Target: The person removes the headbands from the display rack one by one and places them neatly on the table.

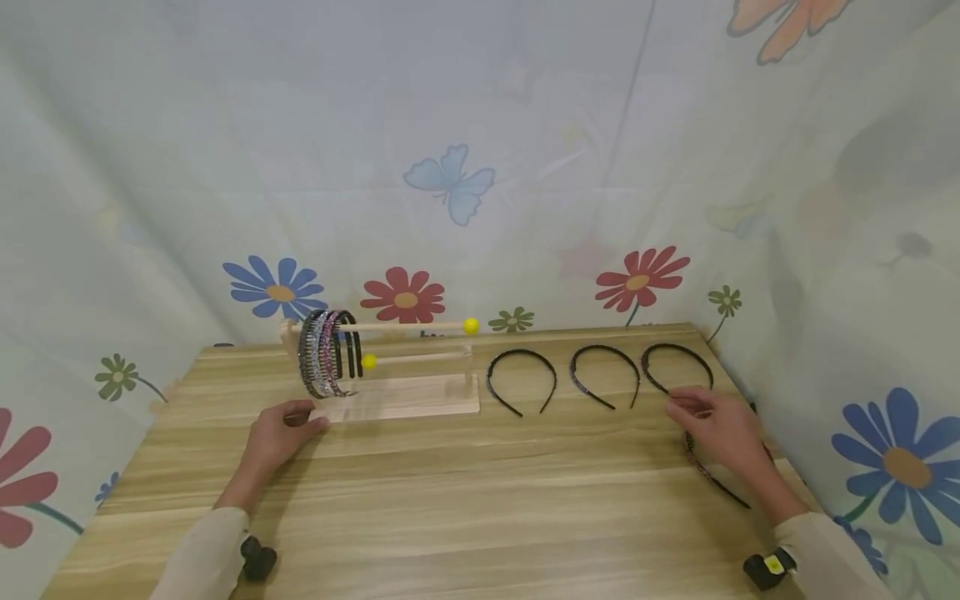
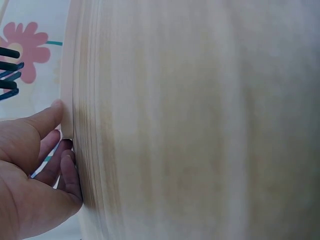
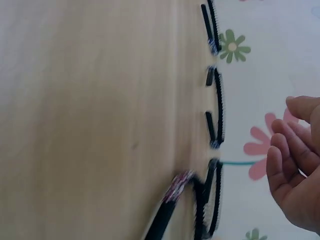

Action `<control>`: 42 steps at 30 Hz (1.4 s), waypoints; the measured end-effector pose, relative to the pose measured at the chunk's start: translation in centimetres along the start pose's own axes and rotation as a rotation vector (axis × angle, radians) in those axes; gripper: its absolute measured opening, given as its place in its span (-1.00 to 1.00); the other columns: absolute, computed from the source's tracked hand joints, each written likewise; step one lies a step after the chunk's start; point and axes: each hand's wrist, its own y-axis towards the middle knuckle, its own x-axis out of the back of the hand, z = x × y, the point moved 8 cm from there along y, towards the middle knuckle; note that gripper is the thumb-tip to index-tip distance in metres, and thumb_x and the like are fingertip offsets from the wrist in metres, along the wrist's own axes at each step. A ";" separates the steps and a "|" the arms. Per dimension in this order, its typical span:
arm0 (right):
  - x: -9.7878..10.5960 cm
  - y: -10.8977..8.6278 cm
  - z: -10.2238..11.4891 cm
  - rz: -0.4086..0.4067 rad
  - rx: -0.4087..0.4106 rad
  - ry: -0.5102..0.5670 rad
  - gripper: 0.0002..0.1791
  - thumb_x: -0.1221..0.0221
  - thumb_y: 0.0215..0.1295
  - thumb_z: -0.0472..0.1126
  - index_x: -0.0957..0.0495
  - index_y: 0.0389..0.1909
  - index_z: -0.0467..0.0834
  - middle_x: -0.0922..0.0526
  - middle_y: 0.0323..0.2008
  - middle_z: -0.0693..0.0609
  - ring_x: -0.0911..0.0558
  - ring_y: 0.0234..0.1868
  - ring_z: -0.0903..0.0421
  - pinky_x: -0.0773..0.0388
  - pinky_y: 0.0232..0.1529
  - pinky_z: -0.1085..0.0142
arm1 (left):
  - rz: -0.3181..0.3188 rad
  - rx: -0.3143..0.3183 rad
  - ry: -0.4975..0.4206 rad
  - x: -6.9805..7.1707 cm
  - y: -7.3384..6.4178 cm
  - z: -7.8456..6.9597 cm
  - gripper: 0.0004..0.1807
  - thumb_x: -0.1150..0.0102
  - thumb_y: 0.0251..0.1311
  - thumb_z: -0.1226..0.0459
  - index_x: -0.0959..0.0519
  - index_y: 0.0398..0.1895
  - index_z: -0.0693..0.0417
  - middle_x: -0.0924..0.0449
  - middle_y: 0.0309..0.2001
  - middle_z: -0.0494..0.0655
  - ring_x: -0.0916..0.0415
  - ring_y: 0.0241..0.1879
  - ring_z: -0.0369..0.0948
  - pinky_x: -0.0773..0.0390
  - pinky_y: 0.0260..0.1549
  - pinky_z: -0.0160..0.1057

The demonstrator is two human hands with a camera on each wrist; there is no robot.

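A wooden headband stand (image 1: 420,398) lies at the left back, with several headbands (image 1: 321,354) hung at its left end, some black, some with glittery bands. At the base's front left corner, my left hand (image 1: 279,435) grips the wood; the left wrist view shows the thumb and fingers of that hand (image 2: 42,160) around the base's end. My right hand (image 1: 716,425) hovers over the right side with its fingers loosely bent and nothing in them. Beneath it lies a dark headband with a pinkish glitter stretch (image 3: 180,186), partly covered by the hand in the head view.
Three dark headbands lie in a row along the back right: one beside the stand (image 1: 522,353), a middle one (image 1: 604,348) and one at the right (image 1: 677,347). Yellow balls cap the stand's upper rod (image 1: 420,327) and lower rod (image 1: 420,358). A flowered curtain (image 1: 525,233) surrounds the wooden table (image 1: 480,508).
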 end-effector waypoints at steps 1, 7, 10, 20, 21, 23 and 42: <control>-0.1 0.2 0.5 -0.012 0.017 0.010 -0.59 -0.32 0.40 -0.01 -0.69 0.09 -0.21 -0.79 -0.17 -0.11 -0.73 -0.19 -0.01 -0.62 -0.26 0.37 | 0.001 0.000 -0.001 0.0 0.0 0.0 -0.34 -0.35 0.32 0.00 -0.53 0.26 0.35 -0.60 0.18 0.34 -0.59 0.13 0.22 -0.58 0.10 0.16; -1.0 1.8 3.4 -0.055 0.071 0.072 -0.65 -0.36 0.36 -0.08 -0.71 0.05 -0.18 -0.80 -0.20 -0.04 -0.67 -0.22 0.25 -0.55 -0.22 0.55 | -0.001 -0.009 -0.004 -0.1 0.0 0.0 -0.33 -0.35 0.32 0.00 -0.53 0.27 0.35 -0.59 0.18 0.35 -0.59 0.14 0.22 -0.58 0.11 0.16; -1.6 2.6 4.9 -0.067 0.109 0.112 -0.67 -0.37 0.35 -0.07 -0.73 0.01 -0.18 -0.80 -0.23 -0.02 -0.66 -0.26 0.28 -0.56 -0.26 0.54 | -0.007 -0.013 -0.007 0.0 0.0 0.0 -0.34 -0.35 0.32 0.00 -0.53 0.26 0.35 -0.60 0.18 0.35 -0.59 0.13 0.22 -0.58 0.11 0.16; -5.0 4.9 11.6 -0.018 0.209 0.274 -0.68 -0.36 0.36 -0.02 -0.73 0.03 -0.09 -0.78 -0.17 0.05 -0.69 -0.21 0.16 -0.66 -0.20 0.35 | -0.034 -0.046 -0.007 0.4 -0.1 -0.4 -0.38 -0.36 0.31 0.04 -0.56 0.23 0.35 -0.62 0.13 0.37 -0.62 0.10 0.23 -0.60 0.08 0.17; -5.4 5.1 12.3 -0.017 0.226 0.287 -0.68 -0.36 0.35 -0.03 -0.74 0.03 -0.08 -0.78 -0.17 0.06 -0.69 -0.22 0.16 -0.66 -0.21 0.35 | -0.036 -0.046 -0.007 0.4 -0.1 -0.4 -0.38 -0.37 0.31 0.04 -0.56 0.23 0.35 -0.62 0.13 0.37 -0.62 0.09 0.23 -0.60 0.08 0.17; -5.9 5.4 13.8 -0.009 0.253 0.315 -0.70 -0.37 0.34 -0.04 -0.74 0.03 -0.06 -0.79 -0.17 0.07 -0.70 -0.23 0.17 -0.67 -0.22 0.36 | -0.037 -0.041 -0.009 0.4 -0.2 -0.4 -0.38 -0.36 0.31 0.04 -0.56 0.22 0.35 -0.62 0.13 0.37 -0.62 0.09 0.23 -0.60 0.07 0.17; -11.9 7.1 25.6 0.116 0.323 0.522 -0.71 -0.38 0.34 -0.03 -0.75 -0.01 -0.07 -0.78 -0.20 0.10 -0.71 -0.25 0.20 -0.70 -0.19 0.28 | -0.028 -0.033 -0.005 0.4 0.0 -0.3 -0.42 -0.36 0.32 0.06 -0.57 0.22 0.32 -0.63 0.14 0.32 -0.63 0.09 0.20 -0.62 0.06 0.14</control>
